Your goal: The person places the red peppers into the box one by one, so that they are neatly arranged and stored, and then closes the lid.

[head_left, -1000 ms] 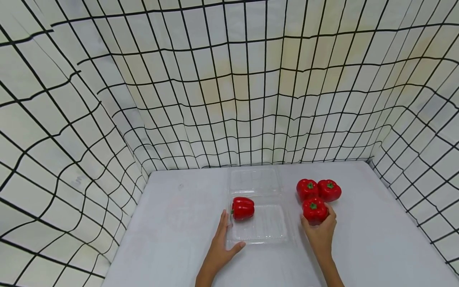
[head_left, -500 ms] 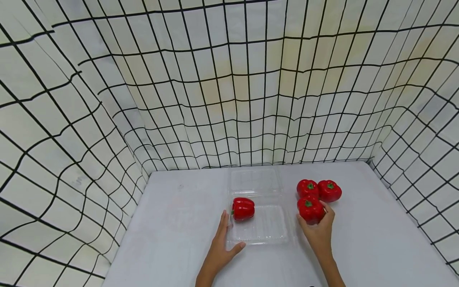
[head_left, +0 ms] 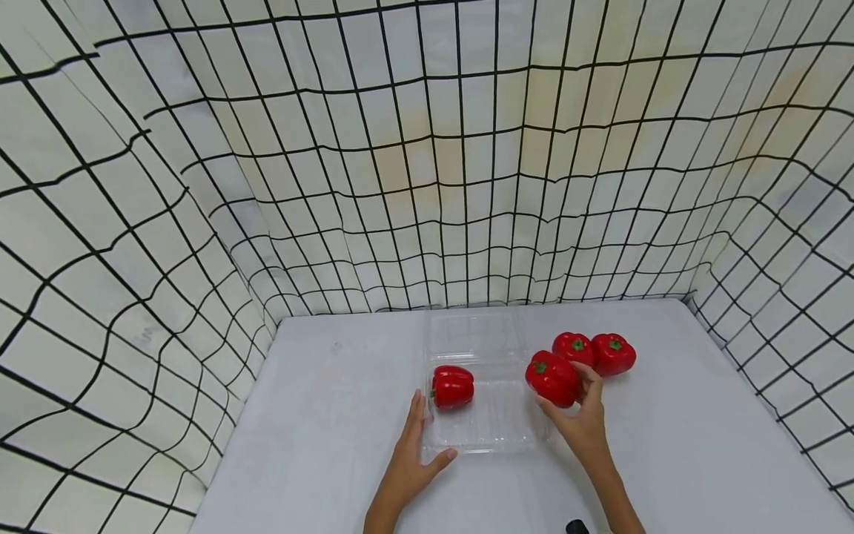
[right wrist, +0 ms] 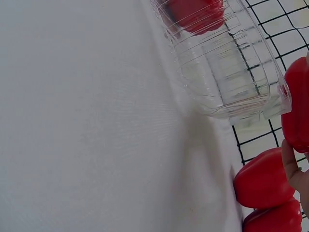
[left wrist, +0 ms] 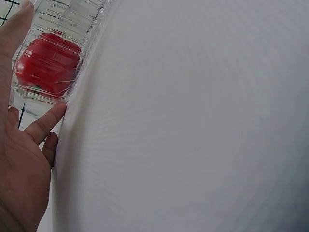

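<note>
My right hand grips a red bell pepper, its green stem tilted to the left, over the right edge of a clear plastic clamshell box. In the right wrist view the held pepper is at the right edge, just beyond the box's end wall. Another red bell pepper lies on its side in the left part of the box, stem to the left. My left hand rests at the box's left front corner, fingers straight and thumb spread; its fingertips meet the box wall in the left wrist view.
Two more red bell peppers stand side by side on the white table, right of the box. The box's open lid lies flat behind it. Black-gridded white walls enclose the back and sides. A small black object shows at the front edge.
My right hand has carried its pepper leftward and up, away from the other two and over the box's right edge, tilting it. My left hand stays in place.
</note>
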A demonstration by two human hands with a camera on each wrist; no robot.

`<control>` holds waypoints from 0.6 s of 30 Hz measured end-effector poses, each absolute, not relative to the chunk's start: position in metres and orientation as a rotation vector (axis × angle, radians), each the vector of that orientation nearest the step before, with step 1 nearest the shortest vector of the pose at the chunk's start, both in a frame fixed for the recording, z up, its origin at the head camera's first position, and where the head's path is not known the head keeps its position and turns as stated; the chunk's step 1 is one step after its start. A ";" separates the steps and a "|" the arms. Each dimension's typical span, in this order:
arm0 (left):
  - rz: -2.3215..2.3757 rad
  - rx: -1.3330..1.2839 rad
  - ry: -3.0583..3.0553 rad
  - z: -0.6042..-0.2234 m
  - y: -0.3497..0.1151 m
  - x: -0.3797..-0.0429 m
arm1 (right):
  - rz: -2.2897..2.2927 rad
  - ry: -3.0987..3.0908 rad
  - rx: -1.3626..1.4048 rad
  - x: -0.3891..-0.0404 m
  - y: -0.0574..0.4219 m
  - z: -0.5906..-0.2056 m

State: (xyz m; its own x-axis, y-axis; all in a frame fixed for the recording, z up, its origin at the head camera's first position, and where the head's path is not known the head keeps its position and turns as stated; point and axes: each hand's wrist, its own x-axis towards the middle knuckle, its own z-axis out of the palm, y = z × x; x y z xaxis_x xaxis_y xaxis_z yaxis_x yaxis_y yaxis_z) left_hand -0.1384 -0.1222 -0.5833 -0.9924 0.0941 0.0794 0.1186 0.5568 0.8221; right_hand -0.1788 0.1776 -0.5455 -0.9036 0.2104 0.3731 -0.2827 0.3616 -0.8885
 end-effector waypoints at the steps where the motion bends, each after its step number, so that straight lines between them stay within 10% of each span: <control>1: -1.454 -0.191 -2.745 -0.584 -0.122 -0.138 | 1.565 -2.221 0.081 -0.180 0.177 -0.545; 18: -1.437 -0.171 -2.752 -0.582 -0.121 -0.139 | 1.337 -2.484 0.366 -0.200 0.164 -0.537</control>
